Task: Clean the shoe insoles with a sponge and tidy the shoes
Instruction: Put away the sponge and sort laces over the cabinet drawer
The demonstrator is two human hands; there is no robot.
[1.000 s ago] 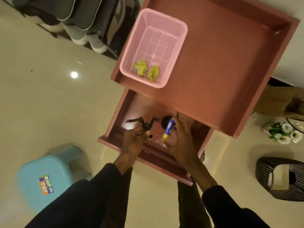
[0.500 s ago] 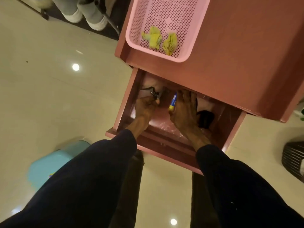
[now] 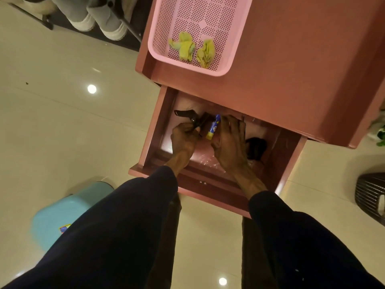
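Both my hands reach into the open drawer (image 3: 155, 134) of a reddish-brown cabinet (image 3: 291, 65). My left hand (image 3: 184, 138) is closed around a black strap-like piece with a buckle (image 3: 185, 114). My right hand (image 3: 230, 144) holds a small blue and yellow tube (image 3: 213, 127) upright between the hands. A dark round object (image 3: 255, 148) lies in the drawer to the right of my right hand. On the cabinet top a pink mesh basket (image 3: 237, 49) contains two crumpled yellow cloths (image 3: 185, 47). Grey shoes (image 3: 95, 19) stand on a dark rack at the top left.
A light blue plastic stool (image 3: 62, 207) stands on the cream tiled floor at the lower left. A black ribbed bin (image 3: 368, 195) sits at the right edge. Green leaves (image 3: 381, 134) show beyond the cabinet's right side.
The view has dropped closer to the drawer. Both hands have gone deeper into it, still holding the black strap piece and the tube, and the dark round object now lies uncovered at the right.
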